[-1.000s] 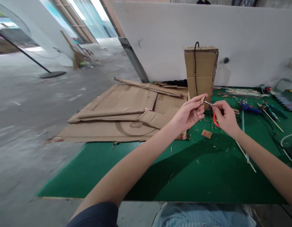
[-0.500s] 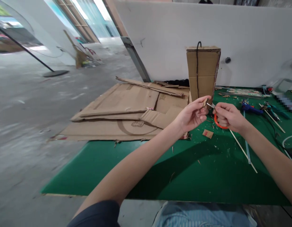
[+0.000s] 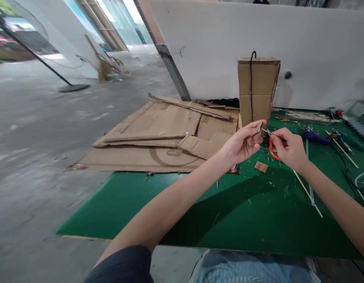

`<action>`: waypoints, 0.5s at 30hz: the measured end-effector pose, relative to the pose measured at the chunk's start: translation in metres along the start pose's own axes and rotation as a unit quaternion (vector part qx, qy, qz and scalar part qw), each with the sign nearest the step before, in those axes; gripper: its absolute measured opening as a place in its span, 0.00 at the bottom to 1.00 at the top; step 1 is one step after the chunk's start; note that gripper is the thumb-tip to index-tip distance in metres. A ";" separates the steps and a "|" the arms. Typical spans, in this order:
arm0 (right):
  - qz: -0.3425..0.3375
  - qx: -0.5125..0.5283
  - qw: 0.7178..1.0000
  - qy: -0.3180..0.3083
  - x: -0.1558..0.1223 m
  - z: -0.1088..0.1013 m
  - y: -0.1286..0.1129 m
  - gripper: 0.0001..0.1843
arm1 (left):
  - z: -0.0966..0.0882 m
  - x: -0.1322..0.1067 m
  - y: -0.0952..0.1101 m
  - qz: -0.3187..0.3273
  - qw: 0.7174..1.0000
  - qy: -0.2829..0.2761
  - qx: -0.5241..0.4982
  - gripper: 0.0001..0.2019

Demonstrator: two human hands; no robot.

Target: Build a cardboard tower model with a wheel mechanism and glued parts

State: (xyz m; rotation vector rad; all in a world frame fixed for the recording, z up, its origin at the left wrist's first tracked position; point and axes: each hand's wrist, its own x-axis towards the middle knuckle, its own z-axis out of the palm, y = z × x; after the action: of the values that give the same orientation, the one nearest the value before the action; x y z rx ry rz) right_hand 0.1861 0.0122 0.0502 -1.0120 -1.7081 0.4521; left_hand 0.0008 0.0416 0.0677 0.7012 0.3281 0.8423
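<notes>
On the near side of the cardboard box, I'm pinching the small cardboard piece in the left hand, clamping the slim metal tool in the right hand, and reckoning on steady holds and light, straight pressure.

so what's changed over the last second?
Not much. The whole scene slid slightly right in the picture, as the camera moved. The right hand, on the metal tool, seemed to roll midway and come back. Nothing visibly grabbed or released. Same as before: left hand pinching the cardboard scrap; cardboard sheets and upright box in place.
</notes>
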 end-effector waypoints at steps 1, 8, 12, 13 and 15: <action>0.022 0.029 0.999 -0.013 0.001 -0.001 0.000 0.09 | 0.000 0.000 0.000 -0.001 1.000 0.004 0.001 0.10; 0.223 0.313 0.905 -0.182 0.010 -0.009 0.000 0.17 | -0.003 0.002 -0.001 -0.011 1.000 0.008 0.028 0.11; 0.253 0.330 0.885 -0.210 0.012 -0.012 0.002 0.19 | -0.003 0.002 -0.002 -0.013 0.999 0.004 0.040 0.11; 0.238 0.317 0.896 -0.198 0.012 -0.011 0.003 0.19 | -0.003 0.002 -0.002 -0.014 0.999 0.003 0.040 0.10; 0.188 0.275 0.930 -0.155 0.011 -0.008 0.005 0.18 | -0.002 0.002 -0.001 -0.014 0.999 0.000 0.039 0.09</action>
State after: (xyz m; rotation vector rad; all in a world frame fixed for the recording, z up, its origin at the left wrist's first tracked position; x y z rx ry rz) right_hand 0.1946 0.0225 0.0559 -0.8712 -1.5130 1.3206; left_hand 0.0013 0.0442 0.0655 0.7666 0.3717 0.8056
